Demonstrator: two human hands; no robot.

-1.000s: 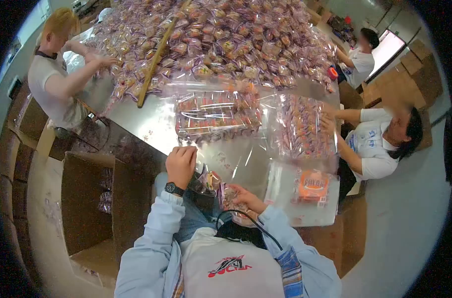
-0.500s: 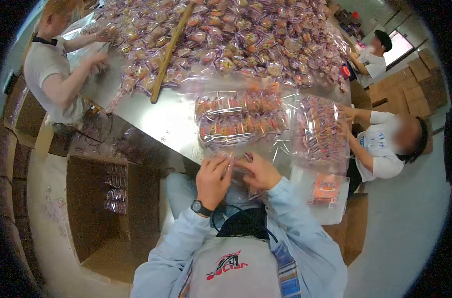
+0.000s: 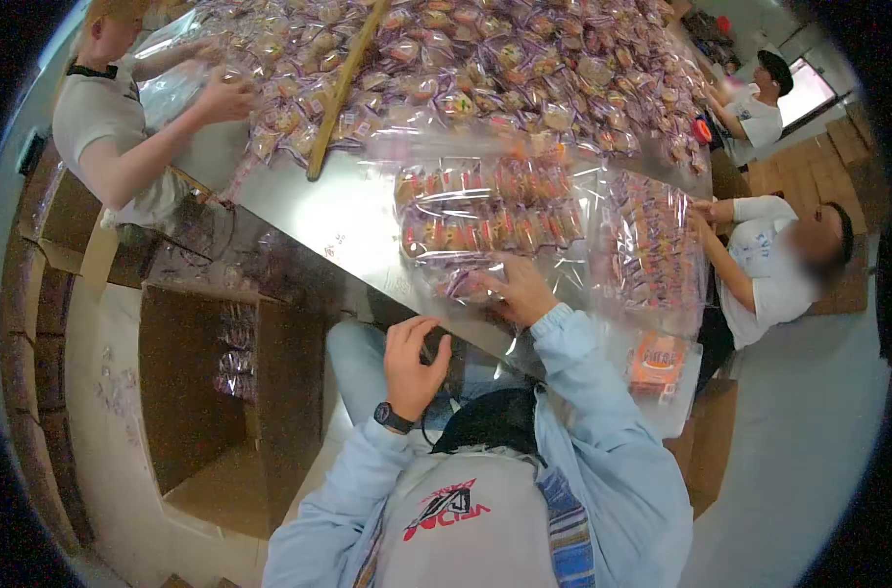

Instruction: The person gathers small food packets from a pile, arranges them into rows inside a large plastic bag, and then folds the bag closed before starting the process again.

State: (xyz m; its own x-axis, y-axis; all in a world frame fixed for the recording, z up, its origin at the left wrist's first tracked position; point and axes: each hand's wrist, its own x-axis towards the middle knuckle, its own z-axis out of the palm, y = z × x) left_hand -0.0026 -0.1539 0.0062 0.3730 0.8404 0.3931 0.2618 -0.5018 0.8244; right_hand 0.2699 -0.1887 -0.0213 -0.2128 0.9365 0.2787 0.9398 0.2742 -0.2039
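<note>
My right hand [image 3: 520, 294] reaches into the near end of a large clear plastic bag [image 3: 573, 257], its fingers closed on a small wrapped snack packet [image 3: 463, 282]. Beyond it, inside the bag, lie two tidy rows of wrapped snack packets [image 3: 490, 228], standing side by side. Apart from the bag, my left hand [image 3: 414, 367] hovers over my lap by the table's near edge, thumb and fingers spread with nothing between them. A watch sits on the left wrist. How the right fingertips grip the packet is partly hidden by plastic.
A big heap of wrapped packets [image 3: 524, 69] covers the metal table [image 3: 304, 220], with a wooden bar [image 3: 346, 88] across it. A co-worker [image 3: 760, 255] at right handles another filled bag [image 3: 652, 240]. An open carton [image 3: 206, 431] stands lower left. Two other people work farther off.
My hands were together at the table's near edge. The right has moved forward into the bag with a packet; the left has drawn back and opened.
</note>
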